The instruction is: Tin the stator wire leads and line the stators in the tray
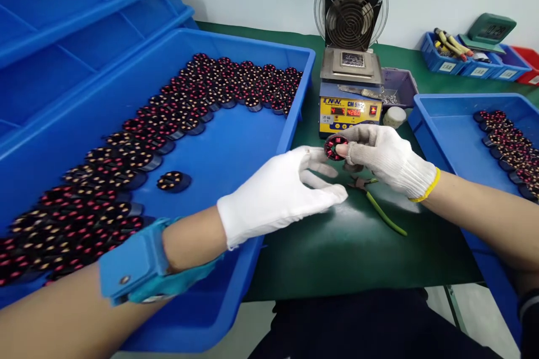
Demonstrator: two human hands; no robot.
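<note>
My right hand (385, 158), in a white knit glove with a yellow cuff, pinches a small round black stator (330, 147) with red windings. The thumb lies over its face. My left hand (278, 193), also gloved in white, is open, its thumb and fingers apart. Its index fingertip is right beside the stator; whether they touch I cannot tell. Under the right hand, green-handled cutters (385, 214) lie on the green bench mat. Many similar stators (138, 146) fill part of the large blue tray (219, 140) on the left.
Behind the hands stands a yellow-fronted solder pot (350, 112) with a fan (352, 19) above it. A second blue tray (450, 123) with stators is on the right. Small bins (480, 70) and a green clock (492, 28) are at the back right. Stacked blue trays (96, 5) lean at left.
</note>
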